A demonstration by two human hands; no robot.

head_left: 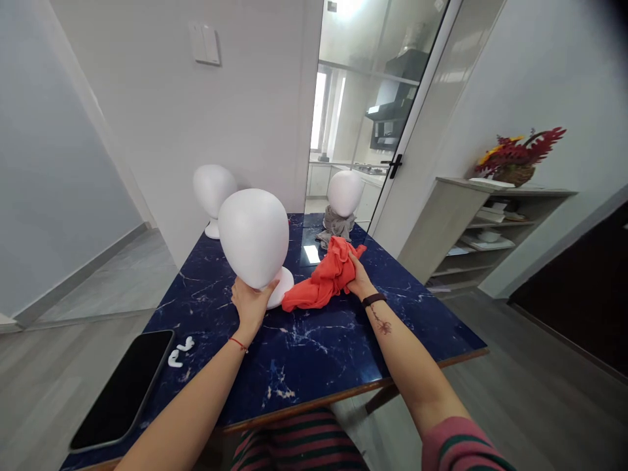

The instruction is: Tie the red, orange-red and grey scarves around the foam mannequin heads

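Note:
A blank white mannequin head (254, 235) leans over on the table at centre left, its round base raised to the right. Wrapped round its neck, my left hand (249, 304) grips it just below the chin. To the right, my right hand (360, 278) is closed on a bunched red cloth, perhaps a scarf (321, 280). One end of the cloth trails left to the head's base. Part of my right fingers is hidden behind the folds.
Another white mannequin head (212, 188) stands at the back left. At the back right, a third head (345, 191) has a grey cloth (337, 224) around its neck. A tablet-like device (125, 389) and white earbuds (181, 351) lie on the blue marbled table (314, 356).

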